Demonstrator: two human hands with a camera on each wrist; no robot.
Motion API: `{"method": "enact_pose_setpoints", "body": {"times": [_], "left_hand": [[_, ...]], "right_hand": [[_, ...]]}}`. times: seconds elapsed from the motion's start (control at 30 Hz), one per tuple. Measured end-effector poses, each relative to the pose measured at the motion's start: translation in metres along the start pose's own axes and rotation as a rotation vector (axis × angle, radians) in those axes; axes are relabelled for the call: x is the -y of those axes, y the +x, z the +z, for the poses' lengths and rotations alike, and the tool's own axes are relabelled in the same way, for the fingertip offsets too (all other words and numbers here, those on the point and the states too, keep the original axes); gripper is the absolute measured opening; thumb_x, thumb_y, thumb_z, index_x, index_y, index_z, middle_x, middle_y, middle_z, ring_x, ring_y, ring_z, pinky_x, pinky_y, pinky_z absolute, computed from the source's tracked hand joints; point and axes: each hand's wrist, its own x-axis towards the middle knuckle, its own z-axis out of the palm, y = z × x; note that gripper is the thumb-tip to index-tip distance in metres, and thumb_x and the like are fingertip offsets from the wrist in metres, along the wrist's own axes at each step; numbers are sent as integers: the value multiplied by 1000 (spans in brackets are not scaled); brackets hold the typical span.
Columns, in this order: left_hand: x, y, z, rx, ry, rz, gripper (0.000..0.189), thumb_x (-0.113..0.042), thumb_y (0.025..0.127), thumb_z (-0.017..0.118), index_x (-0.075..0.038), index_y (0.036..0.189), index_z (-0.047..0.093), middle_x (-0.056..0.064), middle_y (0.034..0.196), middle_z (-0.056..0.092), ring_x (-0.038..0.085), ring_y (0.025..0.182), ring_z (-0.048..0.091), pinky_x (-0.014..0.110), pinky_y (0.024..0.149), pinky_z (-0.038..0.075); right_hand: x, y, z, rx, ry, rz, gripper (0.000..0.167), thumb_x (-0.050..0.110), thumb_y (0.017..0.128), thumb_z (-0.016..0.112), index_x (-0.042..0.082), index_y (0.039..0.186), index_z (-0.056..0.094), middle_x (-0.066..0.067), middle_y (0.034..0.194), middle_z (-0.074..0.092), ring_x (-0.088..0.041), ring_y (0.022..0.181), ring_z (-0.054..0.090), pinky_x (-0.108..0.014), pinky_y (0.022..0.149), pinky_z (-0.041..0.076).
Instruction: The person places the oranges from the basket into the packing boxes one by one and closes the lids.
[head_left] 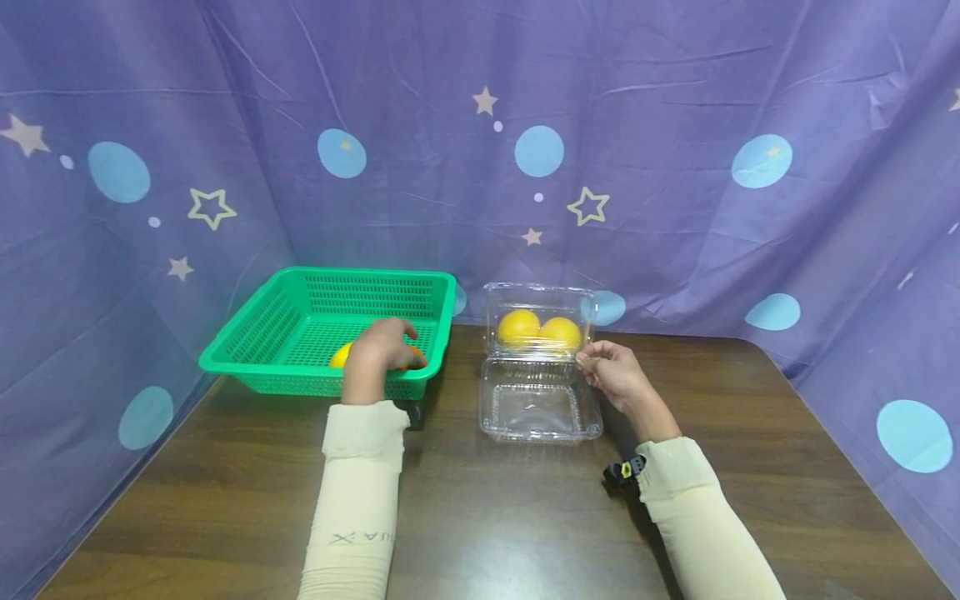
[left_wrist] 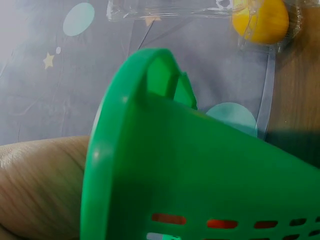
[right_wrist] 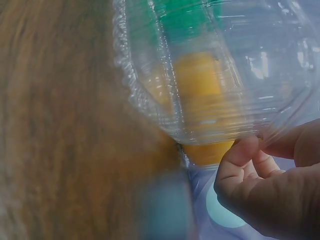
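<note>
My left hand [head_left: 382, 343] reaches over the near rim into a green plastic basket [head_left: 262, 374], its fingers arched down over an orange fruit [head_left: 416, 359]. I cannot tell whether they grip it. A yellow fruit [head_left: 340, 356] shows just left of that wrist. My right hand [head_left: 617, 375] pinches the edge of a clear plastic clamshell box [head_left: 540, 418] between thumb and fingertips, as the right wrist view also shows. The box's one half lies on the table while the other stands raised. Two yellow fruits [head_left: 519, 327] [head_left: 560, 333] show through the raised half, side by side.
A brown wooden table [head_left: 480, 517] carries the basket at the left and the box near the middle of its back edge. Behind it hangs a purple curtain [head_left: 645, 125] with stars and blue dots. In the left wrist view, the basket's rim [left_wrist: 107, 150] blocks most of the hand.
</note>
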Motion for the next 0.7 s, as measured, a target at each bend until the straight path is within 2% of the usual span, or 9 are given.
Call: {"method": "enact_pose_setpoints", "body": {"times": [0.17, 0.4, 0.7], "left_hand": [[-2, 0, 1, 10, 15, -3, 57, -24, 90, 76, -5, 141, 59, 17, 124, 65, 31, 104, 55, 42, 83, 52], [-4, 1, 2, 16, 44, 8, 52, -20, 91, 73, -4, 139, 61, 21, 138, 59, 33, 106, 53, 41, 83, 50], [-1, 4, 6, 32, 17, -4, 50, -18, 92, 70, -2, 139, 61, 21, 138, 59, 32, 106, 52, 38, 82, 49]], "right_hand": [[0, 0, -3, 9, 15, 1, 5, -1, 99, 60, -3, 100, 55, 0, 84, 58, -9, 67, 51, -20, 59, 44], [-1, 0, -8, 6, 30, 9, 6, -2, 100, 59, 0, 98, 53, 0, 85, 56, -10, 68, 51, -20, 60, 45], [-2, -2, -9, 11, 6, 28, 6, 0, 101, 58, -1, 100, 52, -2, 86, 58, -10, 70, 52, -21, 62, 46]]}}
